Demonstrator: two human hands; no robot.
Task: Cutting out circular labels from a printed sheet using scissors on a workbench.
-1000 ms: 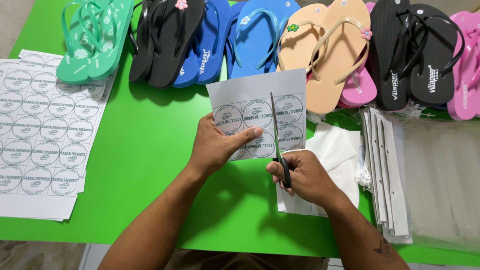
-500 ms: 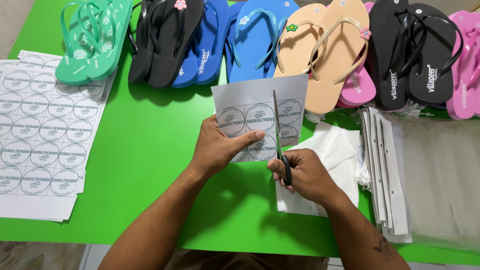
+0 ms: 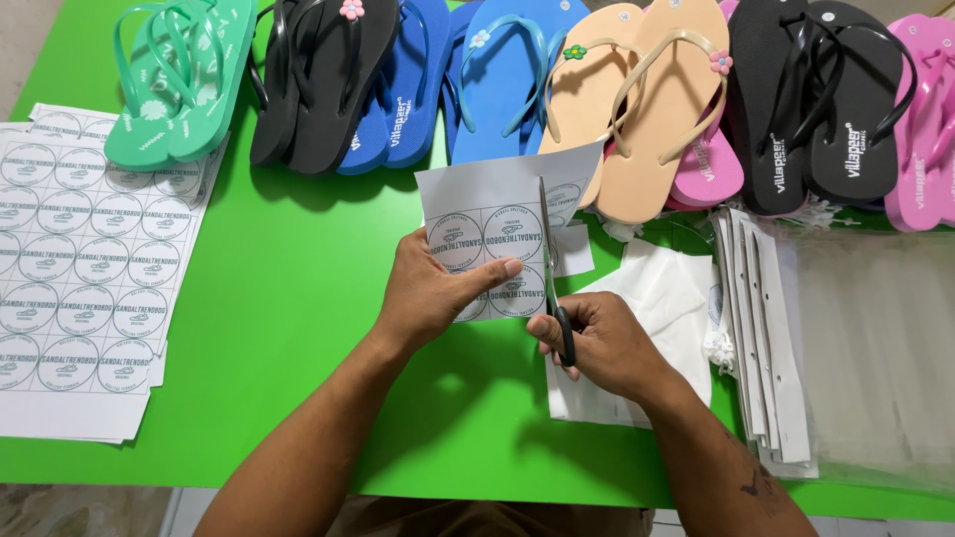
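My left hand pinches a white sheet of round printed labels above the green table, thumb laid across its lower part. My right hand grips black-handled scissors, their blades pointing away from me and running up through the sheet between two columns of labels. The strip to the right of the blades has come apart from the rest and hangs loose.
A stack of uncut label sheets lies at the left. Along the far edge sits a row of flip-flops: green, black, blue, tan, pink. White paper, card strips and clear bags lie to the right.
The scissors have cut further up the sheet, and the strip to their right has separated and dropped. Both hands stayed in nearly the same place.
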